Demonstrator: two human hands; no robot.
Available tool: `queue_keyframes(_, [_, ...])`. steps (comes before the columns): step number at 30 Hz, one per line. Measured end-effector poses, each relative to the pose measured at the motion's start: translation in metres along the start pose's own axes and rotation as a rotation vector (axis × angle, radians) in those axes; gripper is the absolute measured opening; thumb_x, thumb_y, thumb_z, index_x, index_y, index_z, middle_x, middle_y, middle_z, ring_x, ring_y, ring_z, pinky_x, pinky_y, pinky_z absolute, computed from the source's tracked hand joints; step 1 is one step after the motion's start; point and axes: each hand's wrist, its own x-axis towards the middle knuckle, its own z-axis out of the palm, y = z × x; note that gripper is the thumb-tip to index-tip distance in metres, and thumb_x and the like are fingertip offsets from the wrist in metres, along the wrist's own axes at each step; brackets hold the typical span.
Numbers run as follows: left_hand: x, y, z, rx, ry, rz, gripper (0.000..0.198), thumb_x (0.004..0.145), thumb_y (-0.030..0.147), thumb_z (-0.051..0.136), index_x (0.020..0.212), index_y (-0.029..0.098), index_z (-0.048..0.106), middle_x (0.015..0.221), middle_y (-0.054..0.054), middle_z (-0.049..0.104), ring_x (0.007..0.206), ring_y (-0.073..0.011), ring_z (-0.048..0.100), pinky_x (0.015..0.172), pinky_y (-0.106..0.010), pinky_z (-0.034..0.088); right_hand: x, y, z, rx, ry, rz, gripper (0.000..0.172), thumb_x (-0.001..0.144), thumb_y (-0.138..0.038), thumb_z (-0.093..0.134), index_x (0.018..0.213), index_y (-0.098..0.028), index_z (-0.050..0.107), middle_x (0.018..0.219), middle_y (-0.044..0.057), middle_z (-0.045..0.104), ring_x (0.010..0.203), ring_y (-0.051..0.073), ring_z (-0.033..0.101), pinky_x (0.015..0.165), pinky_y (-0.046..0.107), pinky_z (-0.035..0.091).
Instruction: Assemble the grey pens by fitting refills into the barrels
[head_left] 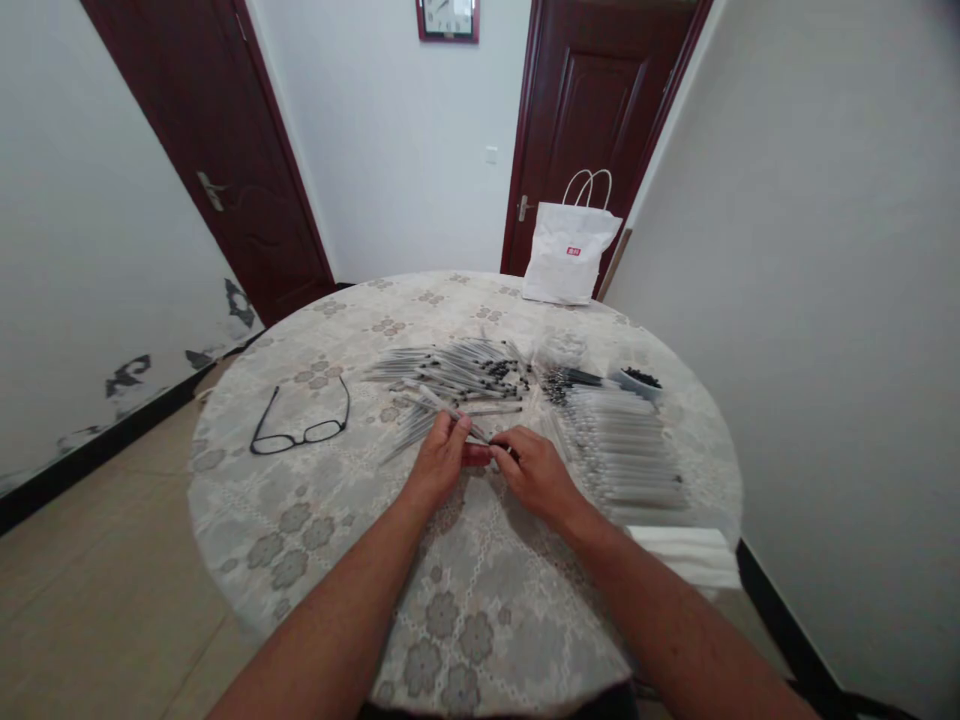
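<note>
A pale, slim pen (436, 400) slants between my two hands over the near middle of the round table. My left hand (441, 458) is closed round its barrel, with thumb and fingers pinching it. The fingers of my right hand (538, 472) close on the dark end of the same pen; the exact part there is mostly hidden. Just beyond my hands lies a loose pile of grey pens (469, 365) with dark ends. Right of my right hand, pale translucent pen barrels (626, 450) are stacked in rows.
A small bowl (651, 388) holds little black parts (641, 378). Beside it lies a clear plastic bag (561, 350). Eyeglasses (300, 437) rest at left on the flowered tablecloth (442, 650). A white paper bag (566, 255) stands at the far edge; a white packet (686, 555) lies near right.
</note>
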Motion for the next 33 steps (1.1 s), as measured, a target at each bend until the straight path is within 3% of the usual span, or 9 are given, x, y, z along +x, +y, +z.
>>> queue_keyframes(6, [0.0, 0.0, 0.0, 0.027, -0.003, -0.003, 0.036, 0.089, 0.056, 0.063, 0.099, 0.024, 0.051, 0.086, -0.001, 0.069, 0.067, -0.0184, 0.073, 0.064, -0.033, 0.061, -0.003, 0.005, 0.004, -0.052, 0.0, 0.002, 0.019, 0.099, -0.026, 0.053, 0.095, -0.021, 0.07, 0.091, 0.007, 0.069, 0.088, 0.021, 0.063, 0.082, 0.032, 0.045])
queue_keyframes(9, [0.004, -0.001, -0.003, 0.014, 0.096, 0.022, 0.037, 0.088, 0.056, 0.064, 0.098, 0.023, 0.051, 0.086, 0.0, 0.067, 0.067, -0.0173, 0.073, 0.061, -0.031, 0.06, -0.003, 0.006, -0.001, -0.094, -0.04, -0.001, 0.017, 0.098, -0.024, 0.053, 0.095, -0.021, 0.069, 0.091, 0.006, 0.069, 0.087, 0.02, 0.063, 0.081, 0.031, 0.045])
queue_keyframes(13, [0.011, 0.0, -0.008, -0.002, 0.244, 0.061, 0.037, 0.089, 0.056, 0.062, 0.097, 0.023, 0.049, 0.083, 0.002, 0.064, 0.068, -0.0169, 0.073, 0.06, -0.029, 0.06, -0.005, 0.011, -0.02, -0.214, -0.183, 0.004, 0.013, 0.094, -0.021, 0.057, 0.092, -0.021, 0.07, 0.089, 0.007, 0.071, 0.083, 0.02, 0.064, 0.076, 0.03, 0.042])
queue_keyframes(16, [0.012, 0.0, -0.01, 0.004, 0.274, 0.074, 0.036, 0.089, 0.055, 0.061, 0.097, 0.022, 0.049, 0.081, 0.002, 0.063, 0.07, -0.0174, 0.074, 0.061, -0.029, 0.06, -0.008, 0.017, -0.047, -0.325, -0.3, 0.032, 0.013, 0.09, -0.019, 0.06, 0.088, -0.022, 0.072, 0.087, 0.007, 0.073, 0.081, 0.021, 0.065, 0.071, 0.029, 0.04])
queue_keyframes(19, [0.01, -0.002, -0.01, 0.048, 0.233, 0.068, 0.037, 0.089, 0.056, 0.061, 0.098, 0.022, 0.051, 0.081, 0.001, 0.065, 0.071, -0.0184, 0.073, 0.06, -0.029, 0.059, -0.004, 0.026, -0.084, -0.451, -0.275, 0.079, 0.014, 0.091, -0.021, 0.06, 0.089, -0.022, 0.074, 0.089, 0.008, 0.074, 0.084, 0.022, 0.067, 0.073, 0.03, 0.041])
queue_keyframes(25, [0.006, -0.004, -0.008, 0.268, 0.045, 0.077, 0.036, 0.09, 0.056, 0.059, 0.091, 0.02, 0.059, 0.081, -0.004, 0.069, 0.074, -0.0192, 0.071, 0.067, -0.03, 0.058, 0.038, 0.064, -0.154, -0.869, -0.052, 0.292, 0.023, 0.096, -0.025, 0.055, 0.101, -0.02, 0.077, 0.101, 0.016, 0.073, 0.09, 0.027, 0.068, 0.076, 0.034, 0.045])
queue_keyframes(28, [0.005, -0.005, -0.007, 0.275, -0.035, 0.055, 0.034, 0.089, 0.053, 0.061, 0.089, 0.019, 0.062, 0.082, -0.005, 0.07, 0.075, -0.0204, 0.07, 0.071, -0.033, 0.059, 0.06, 0.085, -0.164, -1.004, -0.102, 0.374, 0.027, 0.096, -0.021, 0.052, 0.104, -0.018, 0.078, 0.106, 0.018, 0.073, 0.094, 0.029, 0.07, 0.077, 0.035, 0.048])
queue_keyframes(33, [0.003, -0.002, -0.005, 0.247, -0.107, 0.013, 0.036, 0.089, 0.047, 0.06, 0.107, 0.016, 0.065, 0.088, -0.007, 0.071, 0.079, -0.022, 0.071, 0.072, -0.034, 0.056, 0.075, 0.103, -0.155, -1.065, -0.196, 0.417, 0.031, 0.095, -0.011, 0.049, 0.109, -0.015, 0.076, 0.111, 0.02, 0.071, 0.101, 0.027, 0.071, 0.084, 0.033, 0.051])
